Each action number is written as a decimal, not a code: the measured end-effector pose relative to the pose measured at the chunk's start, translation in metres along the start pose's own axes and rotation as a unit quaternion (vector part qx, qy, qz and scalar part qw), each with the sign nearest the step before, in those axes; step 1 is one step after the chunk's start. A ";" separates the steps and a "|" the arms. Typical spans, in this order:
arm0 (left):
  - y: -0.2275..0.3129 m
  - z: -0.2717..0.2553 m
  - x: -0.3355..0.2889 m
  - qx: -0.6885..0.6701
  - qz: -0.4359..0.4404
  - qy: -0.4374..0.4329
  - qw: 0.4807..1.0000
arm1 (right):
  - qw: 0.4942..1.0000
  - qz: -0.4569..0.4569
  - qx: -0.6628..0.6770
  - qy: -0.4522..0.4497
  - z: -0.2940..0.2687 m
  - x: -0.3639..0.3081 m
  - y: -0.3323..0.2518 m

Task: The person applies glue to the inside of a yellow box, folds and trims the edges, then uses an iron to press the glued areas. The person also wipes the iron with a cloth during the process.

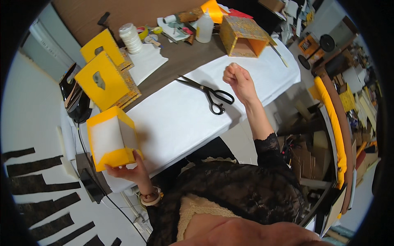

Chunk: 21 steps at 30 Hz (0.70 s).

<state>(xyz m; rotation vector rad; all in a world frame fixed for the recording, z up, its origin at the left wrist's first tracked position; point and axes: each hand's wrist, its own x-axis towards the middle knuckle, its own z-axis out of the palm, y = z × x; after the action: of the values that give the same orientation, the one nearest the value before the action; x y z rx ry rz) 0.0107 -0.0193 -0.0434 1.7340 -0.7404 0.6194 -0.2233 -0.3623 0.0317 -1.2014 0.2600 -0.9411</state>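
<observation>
At the left edge of the table, my left hand (130,169) grips the lower edge of a box (107,135) with white faces and yellow borders, tilted toward me. My right hand (239,80) is raised over the table's right part, its fingers curled closed; whatever they may hold is hidden. Black-handled scissors (204,88) lie partly spread on the white sheet (172,127) between my hands. Just beyond my right hand stands a patterned, hollow box (244,37), its open side facing me.
Two yellow boxes (101,81) with patterned sides stand at the back left. Behind them are a ridged white container (130,37), tape rolls (157,30) and a translucent bottle (205,28). A black cable (85,143) runs down the table's left side; dark strips (35,167) lie farther left.
</observation>
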 end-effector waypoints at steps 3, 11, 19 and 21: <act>0.000 0.001 0.000 -0.006 0.004 0.000 1.000 | 0.994 0.004 -0.093 0.055 -0.026 -0.041 -0.014; 0.003 0.002 0.002 -0.039 -0.011 -0.003 0.999 | 0.962 0.023 -0.089 0.256 -0.084 -0.115 -0.017; 0.003 0.004 0.003 -0.029 -0.011 0.005 1.000 | 0.860 0.016 -0.158 0.484 -0.181 -0.188 0.000; 0.004 0.005 0.005 -0.037 0.009 0.003 0.999 | 0.858 0.092 -0.166 0.477 -0.197 -0.210 0.006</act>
<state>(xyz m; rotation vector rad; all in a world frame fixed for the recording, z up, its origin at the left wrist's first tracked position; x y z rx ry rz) 0.0106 -0.0261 -0.0388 1.6585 -0.7662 0.6013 -0.4726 -0.3411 -0.1109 -0.8951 1.3552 -1.2981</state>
